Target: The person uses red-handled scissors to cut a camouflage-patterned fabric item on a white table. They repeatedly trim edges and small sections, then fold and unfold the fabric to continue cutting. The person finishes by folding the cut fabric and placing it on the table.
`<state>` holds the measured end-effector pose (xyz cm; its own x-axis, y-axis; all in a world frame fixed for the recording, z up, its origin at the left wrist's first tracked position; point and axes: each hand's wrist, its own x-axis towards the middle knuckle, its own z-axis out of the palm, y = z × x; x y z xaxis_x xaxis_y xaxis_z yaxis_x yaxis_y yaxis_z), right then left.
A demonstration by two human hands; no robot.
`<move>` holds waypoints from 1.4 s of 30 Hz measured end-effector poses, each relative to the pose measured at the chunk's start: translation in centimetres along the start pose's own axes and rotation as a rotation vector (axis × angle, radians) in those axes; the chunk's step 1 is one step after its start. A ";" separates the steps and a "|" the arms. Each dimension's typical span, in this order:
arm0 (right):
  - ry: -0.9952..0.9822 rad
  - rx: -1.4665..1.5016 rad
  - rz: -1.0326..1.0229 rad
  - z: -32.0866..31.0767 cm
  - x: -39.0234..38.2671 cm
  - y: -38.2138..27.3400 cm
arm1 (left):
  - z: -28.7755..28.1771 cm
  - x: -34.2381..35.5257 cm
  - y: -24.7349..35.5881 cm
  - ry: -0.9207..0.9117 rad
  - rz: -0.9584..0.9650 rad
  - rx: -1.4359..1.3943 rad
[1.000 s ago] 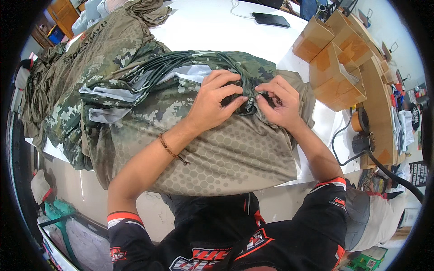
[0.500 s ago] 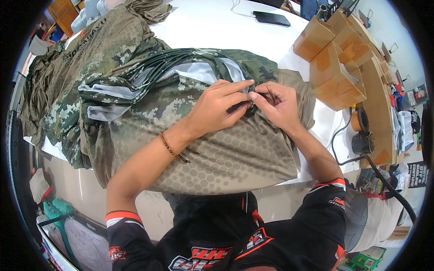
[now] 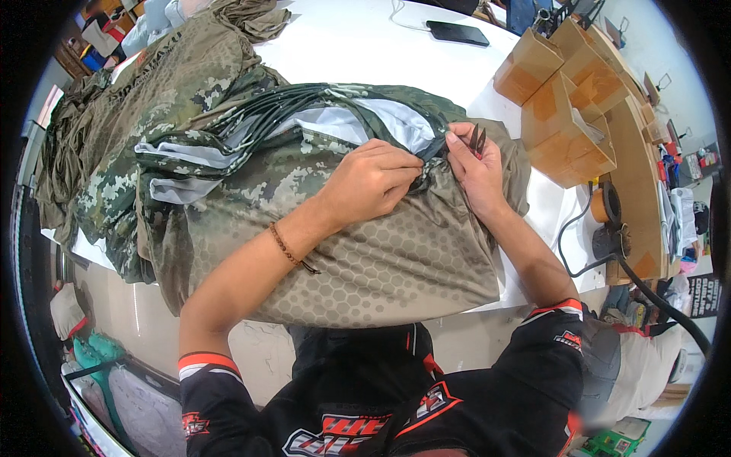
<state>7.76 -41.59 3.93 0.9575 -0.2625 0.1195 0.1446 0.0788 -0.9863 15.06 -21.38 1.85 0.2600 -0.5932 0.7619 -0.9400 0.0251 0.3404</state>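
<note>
A heap of camouflage garments (image 3: 358,259) in brown, green and white lies across the table in front of me. Closed in a pinch, my left hand (image 3: 373,181) grips a dark green edge of the cloth. Just right of it, my right hand (image 3: 478,167) pinches the same edge between thumb and fingertip. Small dark thread snips (image 3: 477,142) are tucked in the right hand, their pointed blades sticking up. Between and beyond the hands a white inner side (image 3: 407,122) of the fabric shows. Stacked dark green hems (image 3: 282,100) curve away to the left.
Open cardboard boxes (image 3: 567,133) stand at the right, with a roll of tape (image 3: 605,202) nearer me. A black cable (image 3: 647,301) runs along that side. At the back of the white table (image 3: 358,46) lies a black phone (image 3: 457,33) with a white cord.
My hands have drawn apart; the right moved a little right and up, stretching the edge between them. More white lining shows, and the snips' blades now point upward.
</note>
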 end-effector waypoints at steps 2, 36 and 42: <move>-0.014 0.035 0.016 -0.3 0.3 0.2 | 0.0 0.1 0.0 -0.008 -0.005 -0.002; -0.217 -0.673 -0.801 -0.6 -0.3 -1.7 | -2.5 0.8 0.5 0.149 -0.212 0.003; 0.309 -0.755 -0.383 -1.7 2.0 -0.6 | -2.1 0.4 0.2 0.079 -0.252 -0.005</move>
<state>9.12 -43.80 4.57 0.7519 -0.3965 0.5267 0.1331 -0.6912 -0.7103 15.41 -19.92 3.38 0.5020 -0.5170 0.6933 -0.8425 -0.1114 0.5270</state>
